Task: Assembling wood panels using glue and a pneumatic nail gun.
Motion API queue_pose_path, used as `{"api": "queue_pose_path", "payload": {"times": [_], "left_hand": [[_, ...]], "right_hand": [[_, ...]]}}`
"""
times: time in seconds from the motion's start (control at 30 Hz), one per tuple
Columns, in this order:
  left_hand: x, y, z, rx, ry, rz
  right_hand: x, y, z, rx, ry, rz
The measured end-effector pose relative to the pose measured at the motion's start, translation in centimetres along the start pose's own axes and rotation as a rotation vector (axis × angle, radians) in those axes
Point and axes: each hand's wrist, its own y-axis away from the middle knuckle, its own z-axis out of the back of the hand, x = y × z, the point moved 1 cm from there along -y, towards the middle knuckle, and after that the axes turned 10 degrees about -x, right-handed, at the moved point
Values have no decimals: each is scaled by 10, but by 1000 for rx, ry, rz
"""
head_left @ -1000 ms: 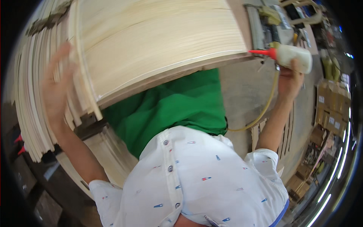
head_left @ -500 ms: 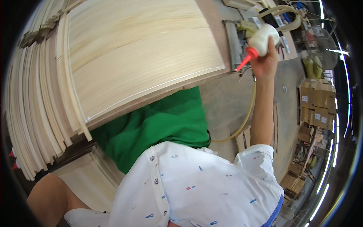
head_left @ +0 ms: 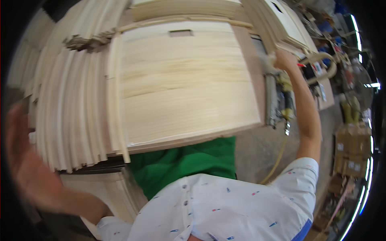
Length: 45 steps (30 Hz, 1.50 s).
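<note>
My right hand [head_left: 286,61] is to the right of a pale wooden panel [head_left: 189,88], closed around a white squeeze bottle [head_left: 270,63]. The bottle lies partly hidden by the hand, its red nozzle [head_left: 300,65] showing on the far side. Just below that hand is an air nail gun [head_left: 286,98] with a yellow hose. The panel has a rectangular slot near its far edge and a thin white bead along its near edge. At the far left my left hand [head_left: 34,168] is raised and blurred, fingers stretched out, with nothing visible in it, beside upright wooden strips [head_left: 76,108].
Stacked boards [head_left: 189,9] stand behind the panel, and more slotted boards [head_left: 281,24] are at the far right. A green cloth [head_left: 189,160] hangs below the near edge. Cardboard boxes [head_left: 354,148] are stacked to the right, near a fan [head_left: 360,80].
My right hand has brought the bottle down beside the panel, its nozzle now pointing right. My left hand has risen into view at the left. The view has shifted, showing more boards behind.
</note>
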Motion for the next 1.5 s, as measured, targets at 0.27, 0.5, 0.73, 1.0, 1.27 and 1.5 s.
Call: {"api": "queue_pose_path", "payload": {"times": [0.27,0.5,0.73,1.0,1.27,1.5], "left_hand": [[116,39,-11,301,-706,319],[191,26,-44,420,-753,334],[224,17,-52,465,-882,99],[196,-19,54,67,-1602,-255],[197,-37,100,39,-1671,-203],[293,-141,25,142,-1435,-394]], "right_hand": [[3,-38,-27,-9,88,200],[58,-8,12,-370,-496,189],[47,-13,3,-379,-833,179],[75,78,5,-162,-1185,29],[79,122,3,-48,-1384,-49],[116,148,26,-105,-1357,27]]}}
